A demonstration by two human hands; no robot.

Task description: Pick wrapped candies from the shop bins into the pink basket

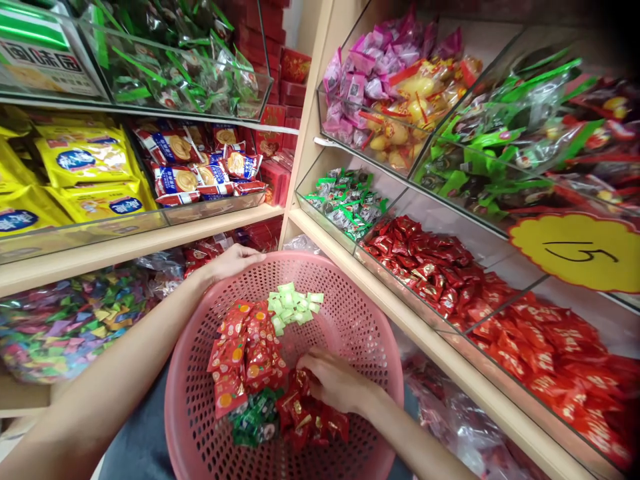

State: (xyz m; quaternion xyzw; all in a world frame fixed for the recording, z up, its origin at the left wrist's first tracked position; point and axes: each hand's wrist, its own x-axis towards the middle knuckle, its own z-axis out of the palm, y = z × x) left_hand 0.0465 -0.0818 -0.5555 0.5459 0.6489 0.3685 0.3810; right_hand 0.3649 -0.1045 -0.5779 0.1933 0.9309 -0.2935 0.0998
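Note:
A pink perforated plastic basket (183, 373) fills the lower middle of the view. At its far left rim, my left hand (233, 261) grips the edge, fingers laid over it. Inside, my right hand (333, 380) is curled down over a heap of dark red wrapped candies (313, 423), its fingertips partly hidden among them. To the left lie red packets with orange fruit prints (247, 347). Small pale green wrapped candies (294, 307) sit toward the far side, and green wrapped candies (255, 417) are at the near side.
Shelves meet in a corner around the basket. Clear bins on the right hold red candies (425, 260), more red packets (565, 353) and green-silver sweets (347, 200). Yellow packets (90, 167) and biscuits (205, 167) are left. A yellow price tag (577, 252) juts out.

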